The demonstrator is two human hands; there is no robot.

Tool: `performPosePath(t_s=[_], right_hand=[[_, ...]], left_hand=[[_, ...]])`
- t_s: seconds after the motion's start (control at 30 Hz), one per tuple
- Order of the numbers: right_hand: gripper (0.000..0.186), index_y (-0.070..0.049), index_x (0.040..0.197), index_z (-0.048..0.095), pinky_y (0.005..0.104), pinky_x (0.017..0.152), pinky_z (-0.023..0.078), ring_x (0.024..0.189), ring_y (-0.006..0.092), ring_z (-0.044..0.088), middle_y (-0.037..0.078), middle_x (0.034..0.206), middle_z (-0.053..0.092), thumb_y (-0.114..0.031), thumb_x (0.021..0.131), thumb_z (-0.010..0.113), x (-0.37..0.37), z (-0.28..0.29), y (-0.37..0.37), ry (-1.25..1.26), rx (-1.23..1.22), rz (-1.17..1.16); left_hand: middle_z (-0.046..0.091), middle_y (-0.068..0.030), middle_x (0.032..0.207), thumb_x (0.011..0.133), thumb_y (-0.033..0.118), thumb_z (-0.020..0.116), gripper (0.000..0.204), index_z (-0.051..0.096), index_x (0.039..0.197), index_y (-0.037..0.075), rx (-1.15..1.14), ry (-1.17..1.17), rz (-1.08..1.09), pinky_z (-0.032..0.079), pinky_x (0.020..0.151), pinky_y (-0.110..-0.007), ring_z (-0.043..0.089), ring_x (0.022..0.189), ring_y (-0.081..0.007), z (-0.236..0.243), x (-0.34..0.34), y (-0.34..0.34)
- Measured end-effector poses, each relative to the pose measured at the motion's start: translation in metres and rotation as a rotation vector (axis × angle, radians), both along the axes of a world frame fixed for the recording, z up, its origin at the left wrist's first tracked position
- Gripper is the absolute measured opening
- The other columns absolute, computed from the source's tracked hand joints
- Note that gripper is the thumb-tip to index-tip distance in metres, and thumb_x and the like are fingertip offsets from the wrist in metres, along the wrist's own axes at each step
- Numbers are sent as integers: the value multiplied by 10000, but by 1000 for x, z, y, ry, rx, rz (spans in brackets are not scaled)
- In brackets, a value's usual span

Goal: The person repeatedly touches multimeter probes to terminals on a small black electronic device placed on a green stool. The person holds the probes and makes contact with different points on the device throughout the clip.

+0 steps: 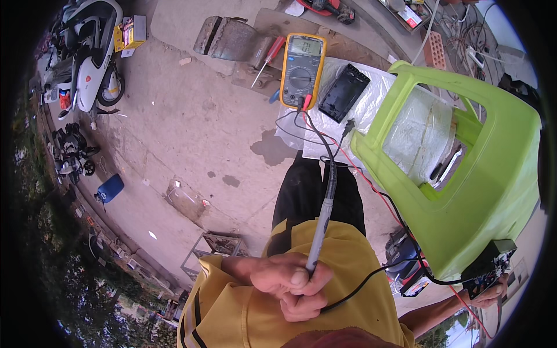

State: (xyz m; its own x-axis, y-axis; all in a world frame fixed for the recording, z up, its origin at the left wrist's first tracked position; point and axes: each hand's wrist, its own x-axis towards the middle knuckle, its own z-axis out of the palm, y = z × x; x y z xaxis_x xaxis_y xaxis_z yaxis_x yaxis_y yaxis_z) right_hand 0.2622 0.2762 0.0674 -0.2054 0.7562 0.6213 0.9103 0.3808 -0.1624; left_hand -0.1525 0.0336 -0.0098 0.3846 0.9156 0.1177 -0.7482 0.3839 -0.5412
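A light green plastic stool fills much of the right of the frame, lying between the multimeter and the right hand, so its broad panel hides part of the ground behind it. Through its opening shows a silvery sheet, which also spreads under an open black case in the upper centre. Just left of the multimeter lies a red-handled screwdriver, with a heavy metal vise beyond it. A white scooter stands at the upper left, near a yellow box; a blue container rests on the concrete at the left. A red lead and dark cables cross the space beside the person's legs.

The left hand is at the lower centre, before the yellow shirt, its fingers clamped around a grey pen-like tool that slants upward, pale along the shaft and dark toward its top. The right hand, at the lower right, has its fingers closed on the lower edge of a black boxy unit with a rough, component-like underside; fine detail there is too small to tell. The orange-framed multimeter, upper centre, has a grey face, a round dial and a pale display.
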Motion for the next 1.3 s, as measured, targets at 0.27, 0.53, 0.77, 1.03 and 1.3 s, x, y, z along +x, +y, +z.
performPosePath(t_s=[0.27, 0.53, 0.77, 1.03, 1.3], right_hand=[[350, 49, 993, 568, 450, 847, 503, 913, 320, 621, 194, 942, 628, -283, 1025, 462, 24, -3, 5, 249, -56, 141], [320, 41, 986, 581, 425, 841, 465, 902, 287, 585, 163, 930, 606, -271, 1008, 510, 20, -3, 11, 350, -61, 207], [326, 41, 967, 606, 396, 850, 446, 913, 246, 574, 158, 938, 610, -270, 1011, 522, -3, -8, 4, 297, 37, 170], [353, 73, 967, 613, 396, 814, 459, 875, 255, 584, 161, 934, 626, -252, 1026, 488, 17, -4, 11, 265, 10, 241], [380, 63, 860, 649, 354, 678, 499, 749, 234, 623, 152, 826, 665, -265, 1010, 526, -7, -3, 16, 127, 107, 214]], left_hand=[[375, -28, 644, 1054, 335, 422, 315, 366, 852, 100, -10, 111, 150, 278, 477, -301, 316, 521, -138, -7, -8, 5], [373, -26, 637, 1060, 349, 416, 330, 368, 848, 99, 20, 94, 244, 280, 474, -308, 305, 519, -137, -9, -4, 4], [365, -14, 628, 1063, 393, 407, 349, 371, 849, 119, -15, -63, 101, 260, 442, -290, 306, 514, -129, -4, -6, 11], [372, -3, 637, 1070, 393, 381, 325, 368, 872, 135, 10, -68, 98, 255, 434, -291, 307, 515, -129, -7, -2, 9], [443, -36, 695, 1095, 329, 309, 256, 375, 980, 110, -8, 1, 290, 364, 507, -301, 396, 543, -146, -23, 3, 12]])
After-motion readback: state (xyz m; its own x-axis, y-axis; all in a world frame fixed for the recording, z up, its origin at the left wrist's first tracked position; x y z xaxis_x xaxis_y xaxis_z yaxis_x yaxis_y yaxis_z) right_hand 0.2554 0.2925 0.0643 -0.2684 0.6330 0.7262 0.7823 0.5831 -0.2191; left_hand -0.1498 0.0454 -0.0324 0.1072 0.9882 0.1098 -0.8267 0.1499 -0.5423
